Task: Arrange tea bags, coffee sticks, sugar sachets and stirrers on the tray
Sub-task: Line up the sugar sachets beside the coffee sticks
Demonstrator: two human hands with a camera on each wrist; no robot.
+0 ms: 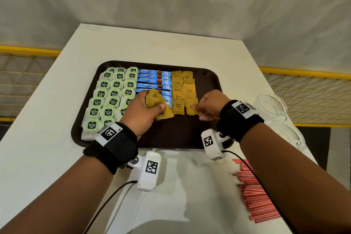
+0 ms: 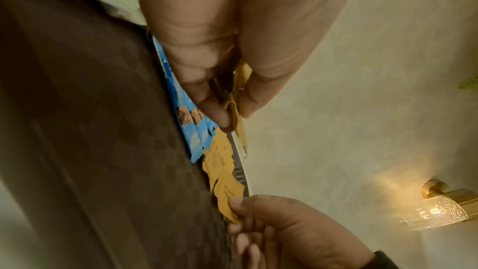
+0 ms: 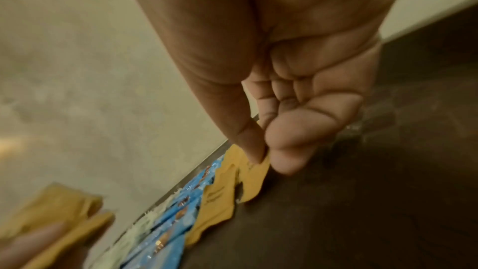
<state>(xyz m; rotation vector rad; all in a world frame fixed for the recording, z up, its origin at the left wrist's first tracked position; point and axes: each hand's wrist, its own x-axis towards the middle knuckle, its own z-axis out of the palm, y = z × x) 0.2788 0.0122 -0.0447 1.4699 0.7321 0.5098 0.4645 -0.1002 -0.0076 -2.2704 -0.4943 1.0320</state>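
A dark brown tray (image 1: 171, 137) lies on the white table. It holds green tea bags (image 1: 112, 93) at the left, blue coffee sticks (image 1: 153, 80) in the middle and two columns of brown sugar sachets (image 1: 183, 89) to the right. My left hand (image 1: 144, 112) grips a bunch of loose sugar sachets (image 1: 155, 100) above the coffee sticks. My right hand (image 1: 210, 106) pinches the nearest sachet (image 1: 191, 109) of the right column between thumb and finger; that sachet (image 3: 254, 177) lies flat on the tray. Red stirrers (image 1: 254, 195) lie in a heap on the table at the near right.
Two clear glass bowls (image 1: 271, 104) stand on the table right of the tray. The tray's near half and right strip are bare dark surface. A yellow railing (image 1: 303, 74) runs behind the table on both sides. A wall lamp (image 2: 439, 210) glows in the left wrist view.
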